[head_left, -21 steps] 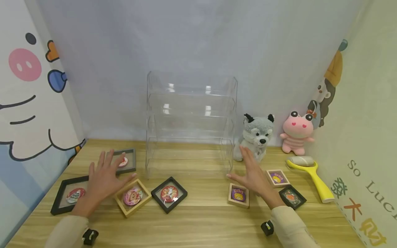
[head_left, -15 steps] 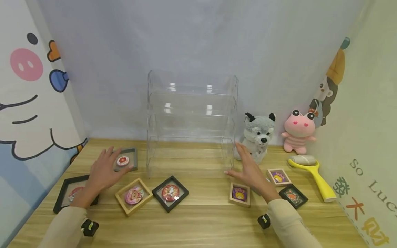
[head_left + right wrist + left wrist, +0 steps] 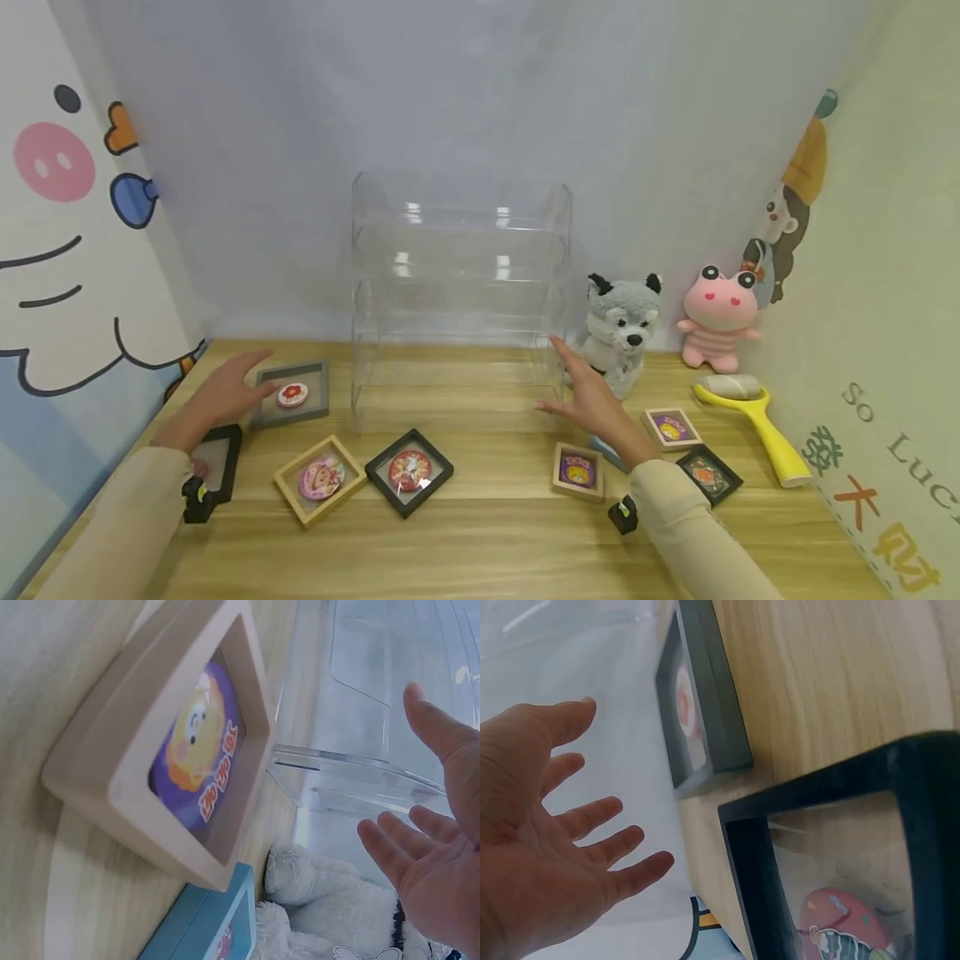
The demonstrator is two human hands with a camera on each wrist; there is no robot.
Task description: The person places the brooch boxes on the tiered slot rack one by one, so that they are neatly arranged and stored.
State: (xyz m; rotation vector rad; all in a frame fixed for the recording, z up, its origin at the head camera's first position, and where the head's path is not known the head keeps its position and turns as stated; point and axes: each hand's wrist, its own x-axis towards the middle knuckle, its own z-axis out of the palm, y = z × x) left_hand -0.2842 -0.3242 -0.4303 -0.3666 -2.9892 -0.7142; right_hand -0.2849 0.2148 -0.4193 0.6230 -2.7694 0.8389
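My left hand [image 3: 222, 393] hovers open, fingers spread, just left of a grey frame [image 3: 289, 394] with a red-and-white badge. In the left wrist view the open palm [image 3: 547, 855] is above the table, apart from the grey frame [image 3: 701, 712] and the black frame [image 3: 840, 877]. My right hand [image 3: 589, 400] is open with straight fingers beside the right front corner of a clear acrylic tiered shelf [image 3: 459, 292]. The right wrist view shows the palm [image 3: 435, 847] empty, above a wooden frame with a purple badge [image 3: 180, 750] and a blue frame [image 3: 210, 930].
On the wooden table [image 3: 487, 533] lie a wooden frame with a pink badge [image 3: 320, 480], a black frame with a red badge [image 3: 409, 472], and small frames [image 3: 672, 429] [image 3: 707, 476]. A husky plush [image 3: 619, 329], a pink plush [image 3: 717, 321] and a yellow lint roller [image 3: 753, 417] sit at the right.
Both hands have moved away from me. The left slid left and back toward the grey frame; the right moved back toward the shelf's right corner. Both stay open.
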